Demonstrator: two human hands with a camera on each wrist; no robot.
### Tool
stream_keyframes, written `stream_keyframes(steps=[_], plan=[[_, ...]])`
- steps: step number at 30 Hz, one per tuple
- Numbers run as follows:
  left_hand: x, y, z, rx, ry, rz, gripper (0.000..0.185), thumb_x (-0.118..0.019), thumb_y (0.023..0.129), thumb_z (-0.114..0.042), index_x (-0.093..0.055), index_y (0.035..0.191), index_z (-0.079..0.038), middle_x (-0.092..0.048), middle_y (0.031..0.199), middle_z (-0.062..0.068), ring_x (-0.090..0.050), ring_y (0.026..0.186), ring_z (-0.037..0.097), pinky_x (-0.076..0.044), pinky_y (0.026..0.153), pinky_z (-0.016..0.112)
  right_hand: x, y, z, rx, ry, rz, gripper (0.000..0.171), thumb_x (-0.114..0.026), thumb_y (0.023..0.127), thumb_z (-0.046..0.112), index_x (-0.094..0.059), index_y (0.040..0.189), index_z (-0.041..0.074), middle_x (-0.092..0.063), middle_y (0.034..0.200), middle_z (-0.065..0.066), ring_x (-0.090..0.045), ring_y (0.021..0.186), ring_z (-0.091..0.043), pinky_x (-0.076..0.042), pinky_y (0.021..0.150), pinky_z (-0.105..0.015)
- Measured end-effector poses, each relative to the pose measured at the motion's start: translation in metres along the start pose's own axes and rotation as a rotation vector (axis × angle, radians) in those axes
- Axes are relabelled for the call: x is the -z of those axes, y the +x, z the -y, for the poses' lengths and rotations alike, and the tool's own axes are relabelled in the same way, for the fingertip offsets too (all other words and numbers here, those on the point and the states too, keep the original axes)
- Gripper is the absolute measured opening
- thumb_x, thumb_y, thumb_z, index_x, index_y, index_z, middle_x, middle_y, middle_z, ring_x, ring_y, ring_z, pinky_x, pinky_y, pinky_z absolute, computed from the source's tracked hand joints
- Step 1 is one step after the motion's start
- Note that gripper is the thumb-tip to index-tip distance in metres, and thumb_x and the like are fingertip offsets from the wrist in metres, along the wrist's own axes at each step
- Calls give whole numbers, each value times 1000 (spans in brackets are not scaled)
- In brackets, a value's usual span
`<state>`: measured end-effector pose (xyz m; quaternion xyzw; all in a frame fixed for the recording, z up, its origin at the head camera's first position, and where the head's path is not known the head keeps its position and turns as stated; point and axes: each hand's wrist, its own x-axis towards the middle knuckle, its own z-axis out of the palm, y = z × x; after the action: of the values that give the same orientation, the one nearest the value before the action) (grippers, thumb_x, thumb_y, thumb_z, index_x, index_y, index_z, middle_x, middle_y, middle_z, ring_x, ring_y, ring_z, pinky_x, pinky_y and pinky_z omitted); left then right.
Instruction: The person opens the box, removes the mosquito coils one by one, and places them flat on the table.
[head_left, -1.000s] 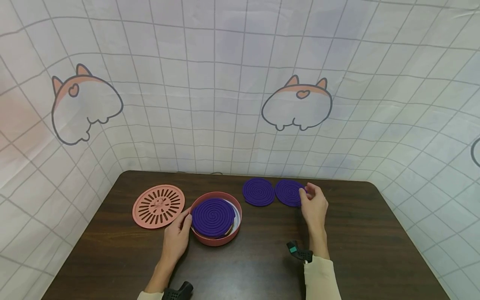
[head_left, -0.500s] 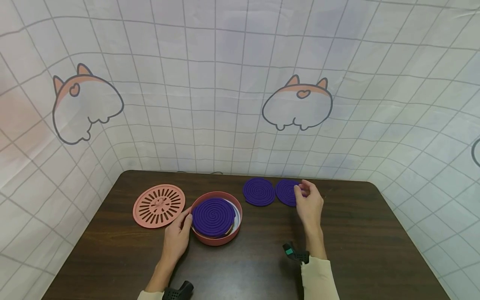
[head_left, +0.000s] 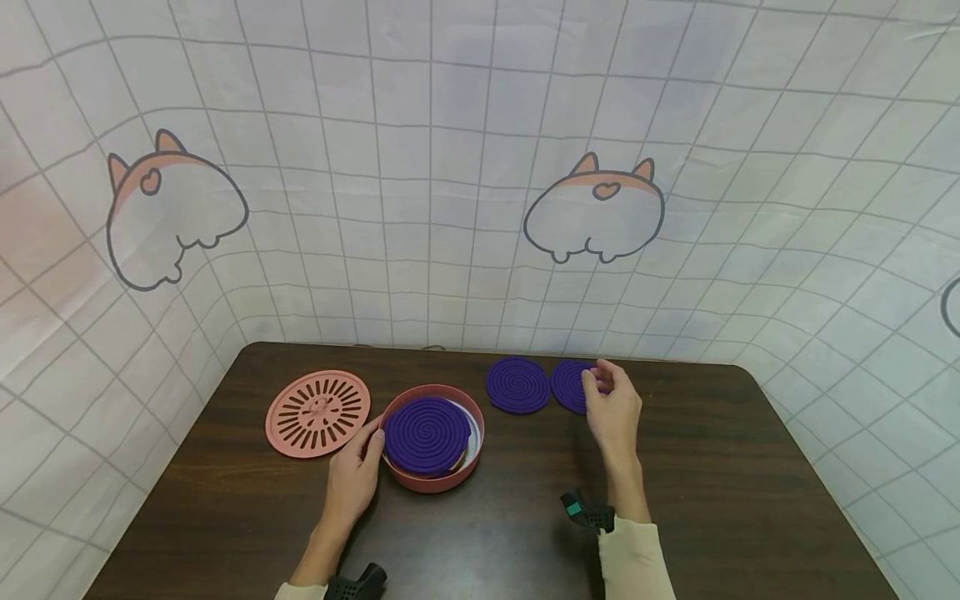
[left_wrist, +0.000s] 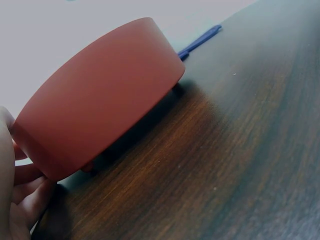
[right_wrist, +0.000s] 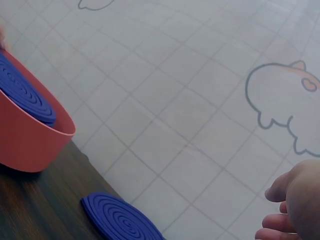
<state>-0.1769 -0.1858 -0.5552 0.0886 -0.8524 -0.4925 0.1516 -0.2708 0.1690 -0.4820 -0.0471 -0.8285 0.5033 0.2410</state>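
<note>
A round red tin-like holder [head_left: 476,450] stands on the table, a purple mosquito coil [head_left: 426,435] lying in it over a white lining. My left hand [head_left: 352,475] grips its left side, thumb at the rim and fingers round the outer wall, as the left wrist view shows. Farther right lie two more purple spiral coils, a left one [head_left: 517,385] and a right one [head_left: 567,386]. My right hand [head_left: 615,412] hovers over the right coil and hides part of it. Its fingers are loosely bent, with nothing between them in the right wrist view.
A pink slotted lid [head_left: 318,414] lies flat at the left, beside the holder. Behind the table's back edge hangs a white grid-patterned cloth [head_left: 450,208] with cartoon prints. The dark wooden table [head_left: 487,542] extends on both sides.
My right hand has shifted a little left, from the right coil's outer edge to over its right part. The left hand, the holder and the coils have stayed in place.
</note>
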Motion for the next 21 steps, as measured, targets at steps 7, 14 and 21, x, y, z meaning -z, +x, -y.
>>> stream_keyframes(steps=[7,14,21], plan=[[1,0,0,4,-4,2,40,-50,105,-38,-63,137,-16,-67,133,8,-62,127,26,-49,105,48,-6,-5,9,21,15,56,33,-64,96,15,-65,124,-2,-72,109,-17,-66,95,-28,-44,72,-4],[1,1,1,3,-11,6,41,-50,105,-38,-63,137,-16,-67,133,8,-62,127,25,-49,105,48,-16,-11,16,53,24,104,34,-64,96,15,-64,125,-3,-72,109,-17,-67,94,-28,-47,73,-9],[1,1,1,1,-11,8,41,-50,105,-38,-63,137,-16,-67,134,8,-61,127,26,-49,105,48,-23,-16,22,77,31,116,34,-66,95,16,-65,123,-3,-72,107,-15,-68,94,-28,-50,74,-12]])
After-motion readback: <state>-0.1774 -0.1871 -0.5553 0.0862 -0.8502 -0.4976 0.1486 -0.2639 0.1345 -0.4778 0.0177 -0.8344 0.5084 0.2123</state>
